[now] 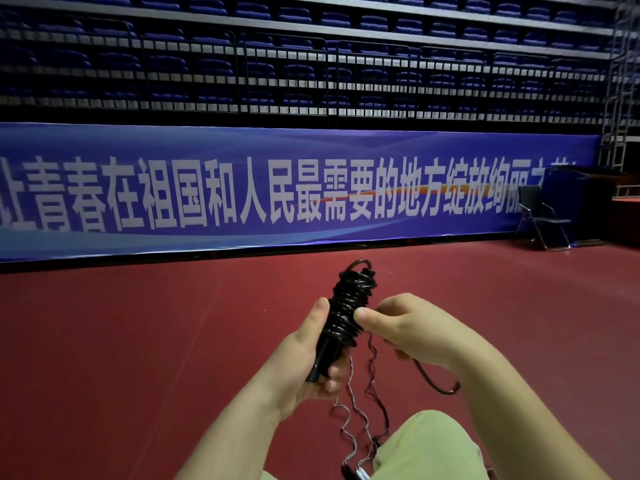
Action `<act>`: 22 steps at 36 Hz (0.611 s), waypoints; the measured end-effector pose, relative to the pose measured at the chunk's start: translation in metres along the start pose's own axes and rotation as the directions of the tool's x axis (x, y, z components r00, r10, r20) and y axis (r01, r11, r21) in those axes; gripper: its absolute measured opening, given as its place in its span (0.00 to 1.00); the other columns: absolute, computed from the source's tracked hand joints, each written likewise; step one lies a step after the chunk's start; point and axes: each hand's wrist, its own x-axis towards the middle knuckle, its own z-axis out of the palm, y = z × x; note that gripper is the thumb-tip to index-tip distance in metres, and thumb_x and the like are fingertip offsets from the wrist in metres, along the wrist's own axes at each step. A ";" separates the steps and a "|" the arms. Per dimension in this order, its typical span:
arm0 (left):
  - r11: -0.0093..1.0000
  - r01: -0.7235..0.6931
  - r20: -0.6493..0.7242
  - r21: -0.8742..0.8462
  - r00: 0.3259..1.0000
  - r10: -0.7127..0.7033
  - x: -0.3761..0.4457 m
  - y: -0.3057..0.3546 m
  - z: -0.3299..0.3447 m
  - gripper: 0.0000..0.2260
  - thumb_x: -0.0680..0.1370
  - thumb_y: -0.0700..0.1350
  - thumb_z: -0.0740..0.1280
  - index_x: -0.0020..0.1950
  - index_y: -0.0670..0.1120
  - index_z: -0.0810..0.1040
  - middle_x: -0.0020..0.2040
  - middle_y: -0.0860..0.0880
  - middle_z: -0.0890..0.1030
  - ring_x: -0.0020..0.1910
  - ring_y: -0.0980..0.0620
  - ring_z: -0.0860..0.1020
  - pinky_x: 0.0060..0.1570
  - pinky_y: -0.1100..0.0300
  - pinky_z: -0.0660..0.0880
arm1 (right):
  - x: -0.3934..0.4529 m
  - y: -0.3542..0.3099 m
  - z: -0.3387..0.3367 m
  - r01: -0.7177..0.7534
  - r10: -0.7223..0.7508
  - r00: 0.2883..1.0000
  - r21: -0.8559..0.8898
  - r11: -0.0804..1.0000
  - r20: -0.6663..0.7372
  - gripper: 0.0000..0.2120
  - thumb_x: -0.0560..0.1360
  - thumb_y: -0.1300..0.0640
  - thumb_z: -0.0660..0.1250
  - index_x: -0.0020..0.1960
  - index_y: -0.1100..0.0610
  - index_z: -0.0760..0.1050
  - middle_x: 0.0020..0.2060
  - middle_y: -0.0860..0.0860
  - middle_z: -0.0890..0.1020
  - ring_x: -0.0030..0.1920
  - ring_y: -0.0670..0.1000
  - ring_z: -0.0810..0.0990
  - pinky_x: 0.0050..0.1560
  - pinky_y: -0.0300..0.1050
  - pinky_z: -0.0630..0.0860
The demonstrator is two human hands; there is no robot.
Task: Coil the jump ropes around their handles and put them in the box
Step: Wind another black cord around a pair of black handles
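Left hand [311,355] gripping the lower end of the black handles [329,355], fingers curled round, thumb laid up along the side. Jump rope [349,299] coiled in tight black loops over the upper part of the handles — bundle tilted, top leaning away and slightly right, one loop sticking out above the top. Right hand [412,327] just beside the coil, fingers curled, pinching the rope at the coil's right edge. Loose tail of rope [433,379] curving down and right from under the right hand, free end in the air. All held above the red floor [138,341], in front of a knee in light green trousers [429,445]. Thin twisted wires [356,410] hanging below the hands, running down toward the lap — not part of the rope. Box not seen. Behind: blue banner [277,188] with white characters, folded blue seating [311,57] above it, folding chair [540,216] at right by the banner.
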 end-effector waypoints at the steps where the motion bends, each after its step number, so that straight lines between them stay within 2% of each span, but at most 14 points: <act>1: 1.000 -0.008 -0.021 0.015 1.000 0.009 0.000 0.000 -0.001 0.32 0.64 0.73 0.57 0.40 0.44 0.75 0.28 0.48 0.70 0.26 0.52 0.67 0.31 0.60 0.68 | 0.000 0.000 0.002 -0.013 0.013 1.000 0.006 1.000 -0.018 0.29 0.72 0.31 0.59 0.45 0.58 0.78 0.29 0.49 0.71 0.27 0.47 0.72 0.34 0.42 0.66; 6: 0.986 -0.042 -0.114 0.163 0.992 0.061 0.000 0.003 -0.002 0.30 0.67 0.71 0.55 0.40 0.44 0.77 0.28 0.49 0.72 0.26 0.52 0.69 0.35 0.58 0.72 | 0.002 0.002 0.007 -0.007 0.008 0.999 0.036 0.999 -0.046 0.22 0.75 0.35 0.61 0.38 0.53 0.75 0.26 0.46 0.73 0.26 0.44 0.75 0.34 0.42 0.66; 9: 0.955 -0.098 -0.169 0.281 0.974 0.150 0.004 0.002 -0.002 0.30 0.67 0.71 0.58 0.41 0.44 0.75 0.29 0.50 0.70 0.28 0.52 0.66 0.37 0.55 0.68 | 0.002 0.000 0.008 0.026 -0.021 0.999 0.103 0.994 -0.040 0.19 0.74 0.35 0.60 0.40 0.49 0.76 0.30 0.47 0.77 0.29 0.44 0.77 0.36 0.42 0.70; 11: 0.927 -0.133 -0.197 0.351 0.957 0.212 0.007 -0.003 -0.006 0.31 0.65 0.76 0.61 0.39 0.47 0.73 0.30 0.51 0.69 0.29 0.51 0.66 0.39 0.52 0.68 | 0.001 0.000 0.011 0.021 -0.016 0.999 0.204 0.979 -0.029 0.23 0.72 0.32 0.58 0.46 0.50 0.78 0.36 0.49 0.78 0.33 0.47 0.78 0.40 0.42 0.72; 13: 0.887 -0.130 -0.221 0.442 0.943 0.249 0.010 -0.006 -0.010 0.27 0.61 0.74 0.62 0.37 0.51 0.73 0.29 0.55 0.71 0.31 0.52 0.69 0.42 0.48 0.74 | 0.002 0.001 0.013 0.008 -0.002 1.000 0.296 0.955 -0.022 0.30 0.68 0.27 0.57 0.49 0.51 0.80 0.35 0.49 0.76 0.32 0.48 0.76 0.41 0.45 0.72; 15: 0.858 -0.103 -0.232 0.504 0.940 0.249 0.012 -0.007 -0.011 0.26 0.60 0.72 0.63 0.41 0.52 0.75 0.31 0.58 0.74 0.33 0.54 0.72 0.45 0.46 0.76 | 0.004 0.001 0.016 0.029 -0.011 0.998 0.333 0.943 -0.055 0.26 0.65 0.25 0.58 0.40 0.45 0.81 0.30 0.47 0.73 0.30 0.47 0.73 0.41 0.47 0.70; 16: 0.853 -0.095 -0.228 0.513 0.943 0.243 0.012 -0.007 -0.010 0.26 0.59 0.71 0.65 0.43 0.52 0.75 0.33 0.58 0.74 0.33 0.55 0.73 0.43 0.48 0.76 | 0.004 0.002 0.018 0.042 -0.021 0.998 0.343 0.939 -0.067 0.23 0.66 0.25 0.59 0.37 0.43 0.80 0.28 0.46 0.71 0.29 0.47 0.70 0.40 0.48 0.68; 17: 0.853 -0.094 -0.221 0.513 0.946 0.237 0.012 -0.007 -0.009 0.25 0.59 0.70 0.66 0.44 0.52 0.74 0.33 0.58 0.74 0.33 0.56 0.72 0.40 0.51 0.73 | 0.005 0.001 0.018 0.059 -0.036 0.997 0.349 0.935 -0.072 0.22 0.65 0.26 0.59 0.36 0.42 0.79 0.28 0.46 0.68 0.28 0.48 0.68 0.39 0.49 0.67; 19: 0.848 -0.095 -0.206 0.521 0.950 0.234 0.010 -0.005 -0.006 0.24 0.59 0.69 0.67 0.45 0.53 0.74 0.33 0.59 0.74 0.32 0.58 0.72 0.39 0.56 0.70 | 0.004 0.000 0.018 0.094 -0.071 0.995 0.363 0.927 -0.075 0.21 0.68 0.31 0.60 0.39 0.47 0.78 0.26 0.45 0.65 0.27 0.47 0.64 0.38 0.49 0.65; 22: 0.839 -0.085 -0.139 0.537 0.972 0.188 0.008 -0.003 -0.008 0.26 0.59 0.69 0.66 0.49 0.54 0.75 0.37 0.60 0.77 0.35 0.60 0.75 0.41 0.60 0.71 | 0.002 -0.001 0.016 0.175 -0.148 0.984 0.334 0.926 -0.104 0.12 0.77 0.48 0.62 0.42 0.56 0.74 0.24 0.42 0.66 0.26 0.43 0.64 0.38 0.47 0.64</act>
